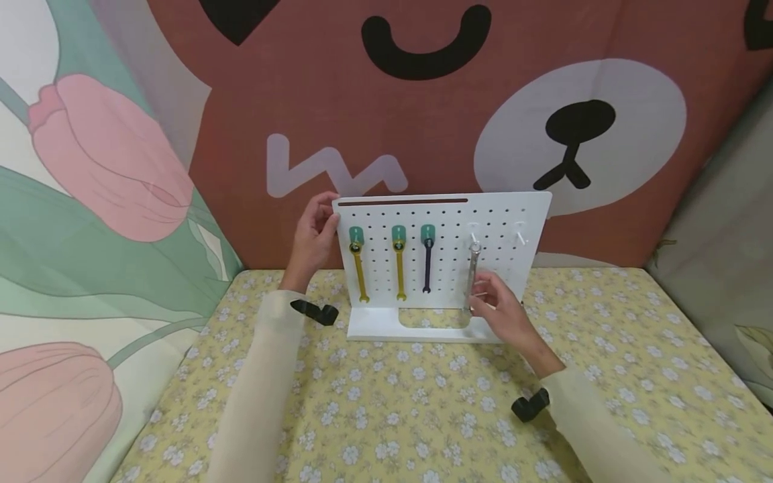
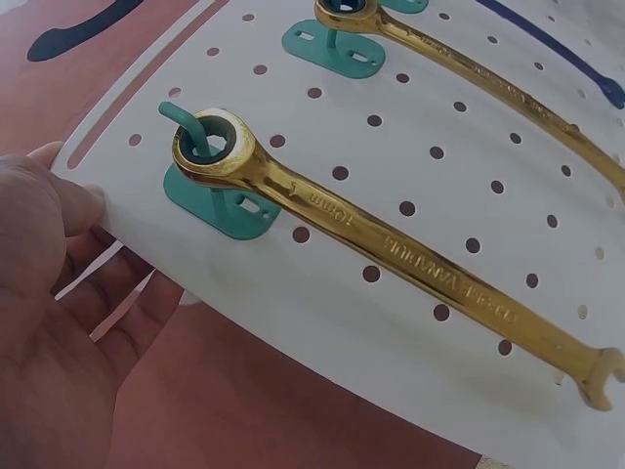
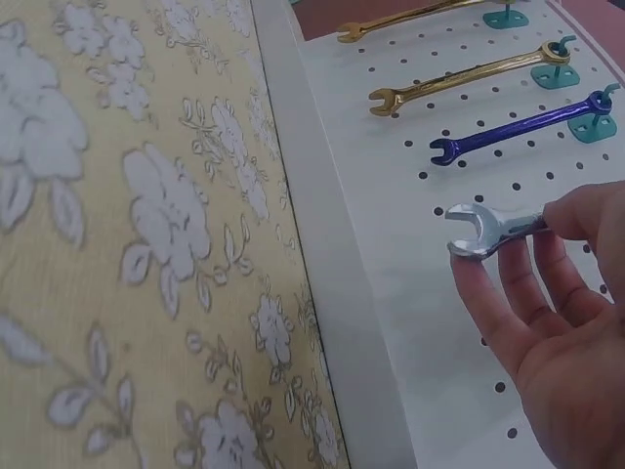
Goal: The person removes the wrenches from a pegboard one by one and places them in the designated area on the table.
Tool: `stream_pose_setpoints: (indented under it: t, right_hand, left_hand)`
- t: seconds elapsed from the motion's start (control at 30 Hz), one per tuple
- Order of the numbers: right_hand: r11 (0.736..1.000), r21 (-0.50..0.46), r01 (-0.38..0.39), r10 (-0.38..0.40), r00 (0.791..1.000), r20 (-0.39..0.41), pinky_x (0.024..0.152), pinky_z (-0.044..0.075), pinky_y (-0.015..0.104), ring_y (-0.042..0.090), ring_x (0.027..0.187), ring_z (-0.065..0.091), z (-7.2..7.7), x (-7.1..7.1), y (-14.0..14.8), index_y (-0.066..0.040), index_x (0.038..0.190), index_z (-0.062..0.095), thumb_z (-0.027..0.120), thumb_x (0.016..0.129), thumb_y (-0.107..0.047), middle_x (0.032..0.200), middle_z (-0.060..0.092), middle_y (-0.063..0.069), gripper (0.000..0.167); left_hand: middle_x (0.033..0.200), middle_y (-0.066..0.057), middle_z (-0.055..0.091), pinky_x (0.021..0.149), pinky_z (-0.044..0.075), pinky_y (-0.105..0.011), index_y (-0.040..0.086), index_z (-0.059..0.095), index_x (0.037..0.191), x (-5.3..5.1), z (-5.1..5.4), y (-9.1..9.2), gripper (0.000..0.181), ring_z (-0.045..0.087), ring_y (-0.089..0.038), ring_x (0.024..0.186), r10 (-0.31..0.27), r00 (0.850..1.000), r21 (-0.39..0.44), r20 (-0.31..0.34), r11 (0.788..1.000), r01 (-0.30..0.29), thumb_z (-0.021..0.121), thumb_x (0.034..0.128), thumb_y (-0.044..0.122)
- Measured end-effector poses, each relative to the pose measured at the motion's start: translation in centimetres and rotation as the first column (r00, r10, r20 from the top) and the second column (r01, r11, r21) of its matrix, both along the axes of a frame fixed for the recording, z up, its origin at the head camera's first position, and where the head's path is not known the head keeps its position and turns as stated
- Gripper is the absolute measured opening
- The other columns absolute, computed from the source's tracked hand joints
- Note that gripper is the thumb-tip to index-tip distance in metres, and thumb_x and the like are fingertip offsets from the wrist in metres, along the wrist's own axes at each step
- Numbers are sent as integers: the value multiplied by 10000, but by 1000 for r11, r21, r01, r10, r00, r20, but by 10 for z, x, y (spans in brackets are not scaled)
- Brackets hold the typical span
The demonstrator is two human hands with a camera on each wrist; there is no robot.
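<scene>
A white pegboard [image 1: 507, 206] stands upright on the table. My left hand [image 1: 313, 235] grips its upper left edge, thumb in front and fingers behind. With my right hand [image 1: 501, 312] I pinch a silver combination wrench [image 1: 473, 270] near its open end [image 3: 477, 230]. The wrench hangs upright before the board, ring end up by a white hook [image 1: 474, 232]; whether the ring is on the hook I cannot tell. To the left, two gold wrenches [image 1: 360, 276] and a dark blue-purple wrench [image 1: 428, 267] hang from green hooks [image 1: 356, 235] by their ring ends.
Another white hook [image 1: 521, 233] juts from the board's right side, holding nothing. The board's base [image 1: 371, 325] has a cutout at the front. A yellow floral cloth [image 1: 386, 409] covers the table. Behind hangs a printed fabric backdrop [image 1: 441, 127].
</scene>
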State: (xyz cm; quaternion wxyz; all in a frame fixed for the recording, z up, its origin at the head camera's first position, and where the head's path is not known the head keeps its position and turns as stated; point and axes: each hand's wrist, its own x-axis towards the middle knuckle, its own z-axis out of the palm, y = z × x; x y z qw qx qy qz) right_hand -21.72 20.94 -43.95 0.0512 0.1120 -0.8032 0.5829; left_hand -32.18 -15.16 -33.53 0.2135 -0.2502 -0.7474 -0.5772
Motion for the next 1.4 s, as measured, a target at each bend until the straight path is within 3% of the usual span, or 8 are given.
stream_pose_setpoints:
  t: [0.17, 0.37, 0.63, 0.9, 1.17, 1.4]
  right_hand:
    - [998, -9, -66, 66, 997, -41, 805, 581, 392, 337, 1059, 618, 6, 9, 4, -62, 1525, 372, 580, 1066, -100, 1214, 565, 221, 505]
    - [991, -46, -127, 125, 991, -49, 761, 591, 377, 213, 1001, 635, 13, 15, 6, -87, 1598, 271, 579, 1058, -57, 1202, 516, 226, 623]
    - [976, -155, -151, 156, 988, 15, 731, 604, 449, 186, 928, 679, 22, 18, 7, -133, 1593, 305, 585, 1044, -50, 1151, 521, 210, 622]
    - [968, -191, -164, 178, 982, 57, 740, 602, 454, 187, 914, 695, 27, 21, 9, -126, 1602, 290, 600, 1030, -47, 1135, 538, 190, 656]
    - [923, -356, -148, 198, 974, 111, 714, 605, 402, 193, 871, 690, 32, 26, 4, -141, 1585, 314, 605, 1014, 2, 1079, 586, 75, 657]
    - [898, -415, -149, 217, 968, 122, 679, 604, 388, 188, 842, 687, 39, 32, 2, -134, 1592, 297, 581, 1013, 16, 1073, 588, 71, 662]
  left_hand:
    - [1039, -170, 588, 742, 509, -274, 57, 521, 1416, 0, 0, -1, 335, 570, -288, 852, 3, 1000, -4, -2, 1000, -3, 530, 1081, 80]
    - [1047, -174, 592, 740, 502, -268, 48, 513, 1422, 1, 0, 0, 341, 571, -291, 858, 14, 1000, -9, 8, 1000, -13, 523, 1082, 71]
    - [1054, -282, 574, 727, 482, -241, 3, 506, 1412, -2, 1, 2, 335, 544, -443, 874, 23, 1000, -23, 11, 999, -22, 488, 1077, -2]
    - [1036, -180, 580, 734, 492, -263, 64, 498, 1425, 1, 2, 1, 337, 549, -316, 855, 27, 999, -42, 26, 999, -26, 507, 1088, 66]
    - [1038, -157, 587, 740, 501, -285, 60, 496, 1425, 2, 1, 1, 337, 556, -279, 856, 5, 1000, -34, 17, 999, -5, 513, 1090, 93]
    - [1042, -168, 595, 743, 496, -269, 104, 515, 1432, 0, -1, 2, 344, 560, -305, 867, 23, 1000, -27, 19, 999, -23, 523, 1087, 98]
